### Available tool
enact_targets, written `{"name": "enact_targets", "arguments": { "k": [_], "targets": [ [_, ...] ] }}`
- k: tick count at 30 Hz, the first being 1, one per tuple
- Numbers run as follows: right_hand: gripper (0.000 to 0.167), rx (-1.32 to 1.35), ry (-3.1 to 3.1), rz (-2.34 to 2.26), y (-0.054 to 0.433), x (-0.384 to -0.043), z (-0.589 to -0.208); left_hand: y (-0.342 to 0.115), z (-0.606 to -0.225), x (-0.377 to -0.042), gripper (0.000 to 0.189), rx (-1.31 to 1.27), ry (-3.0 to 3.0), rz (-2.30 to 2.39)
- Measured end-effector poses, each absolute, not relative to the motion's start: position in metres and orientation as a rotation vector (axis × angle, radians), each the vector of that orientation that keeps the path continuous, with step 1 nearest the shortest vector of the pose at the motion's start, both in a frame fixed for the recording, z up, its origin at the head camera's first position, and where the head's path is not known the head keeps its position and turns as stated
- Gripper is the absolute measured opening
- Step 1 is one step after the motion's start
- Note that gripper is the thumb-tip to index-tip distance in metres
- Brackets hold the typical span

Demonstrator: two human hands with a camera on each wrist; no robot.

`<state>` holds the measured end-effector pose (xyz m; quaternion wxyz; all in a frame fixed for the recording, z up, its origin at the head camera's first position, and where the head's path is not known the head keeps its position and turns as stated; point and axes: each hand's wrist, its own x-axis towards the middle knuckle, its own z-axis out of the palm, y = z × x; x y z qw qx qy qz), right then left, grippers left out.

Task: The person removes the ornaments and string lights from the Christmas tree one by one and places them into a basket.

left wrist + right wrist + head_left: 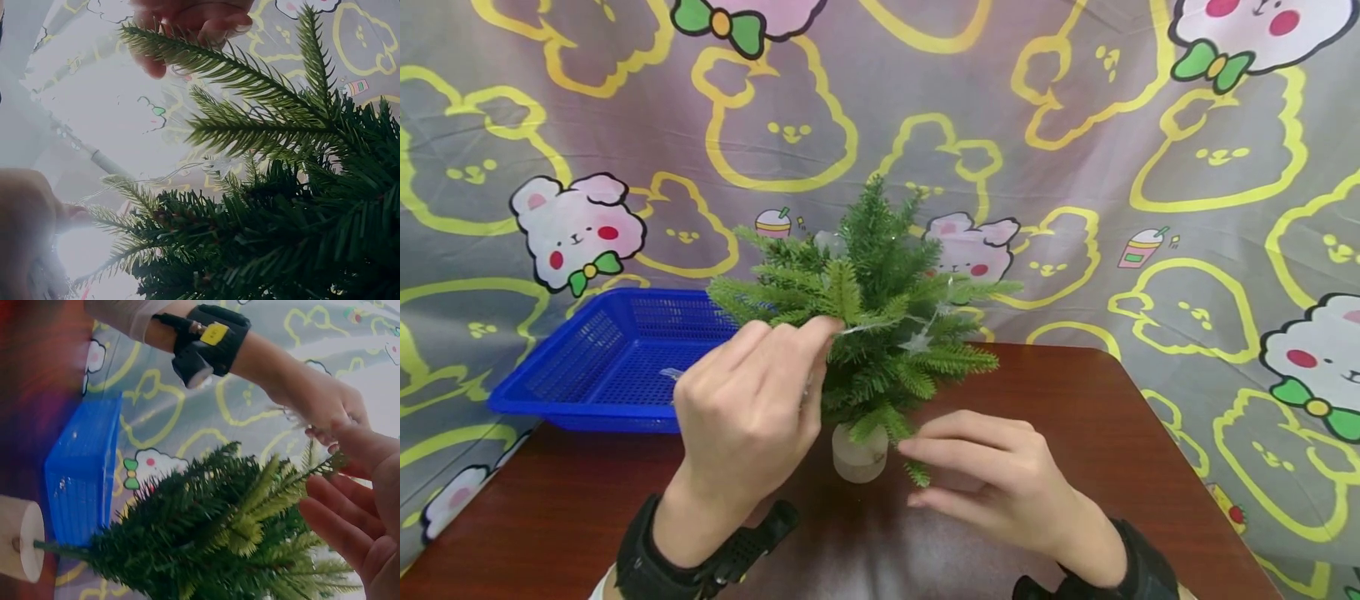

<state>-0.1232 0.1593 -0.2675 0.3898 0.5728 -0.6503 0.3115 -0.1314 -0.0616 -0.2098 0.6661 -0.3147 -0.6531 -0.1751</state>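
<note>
A small artificial Christmas tree (880,275) stands on a pale round base (860,454) at the middle of the table. My left hand (752,408) is at its left front, thumb and forefinger pinching the thin clear wire of a star string light (917,340). From those fingers the wire runs across the front branches to clear stars on the tree's right side. In the left wrist view, the wire (169,174) stretches over the needles. My right hand (992,475) is low at the right front, its fingers and thumb spread around a branch tip (917,473).
A blue plastic basket (580,408) stands left of the tree, with a small clear item (672,375) in it. The brown table (1060,417) ends at a patterned cloth backdrop (1075,183). Black camera straps (700,558) sit on both wrists.
</note>
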Motion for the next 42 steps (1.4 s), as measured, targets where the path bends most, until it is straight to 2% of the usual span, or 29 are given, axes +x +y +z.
{"name": "enact_targets", "arguments": {
  "k": [3, 7, 13, 17, 22, 25, 30, 35, 39, 42],
  "targets": [
    [0.029, 1.440, -1.637, 0.809, 0.168, -0.125, -0.265, -0.062, -0.210, -0.133, 0.014, -0.709, -1.452, -0.402],
    [0.029, 1.378, -1.618, 0.869, 0.180, -0.128, -0.260, -0.063, -0.211, -0.135, 0.021, -0.734, -1.429, -0.412],
    [0.026, 1.109, -1.675, 0.997, 0.205, -0.137, -0.256, -0.062, -0.212, -0.137, 0.021, -0.742, -1.411, -0.427],
    [0.009, 0.844, -1.818, 0.999, 0.220, -0.150, -0.261, -0.063, -0.214, -0.139, 0.020, -0.750, -1.414, -0.426],
    [0.033, 0.665, -2.008, 1.025, 0.227, -0.164, -0.270, -0.063, -0.214, -0.139, 0.019, -0.766, -1.419, -0.422],
    [0.041, 0.638, -2.116, 1.059, 0.227, -0.170, -0.275, -0.063, -0.214, -0.139, 0.024, -0.774, -1.429, -0.414],
    [0.042, 0.594, -2.246, 1.066, 0.223, -0.183, -0.279, -0.064, -0.215, -0.138, 0.040, -0.781, -1.452, -0.397],
    [0.044, 0.595, -2.301, 1.048, 0.221, -0.195, -0.286, -0.065, -0.218, -0.140, 0.045, -0.790, -1.407, -0.390],
    [0.054, 0.592, -2.327, 1.051, 0.220, -0.200, -0.292, -0.065, -0.220, -0.142, 0.044, -0.795, -1.373, -0.372],
    [0.053, 0.597, -2.308, 1.083, 0.218, -0.203, -0.294, -0.065, -0.220, -0.141, 0.042, -0.787, -1.385, -0.363]
  ]
}}
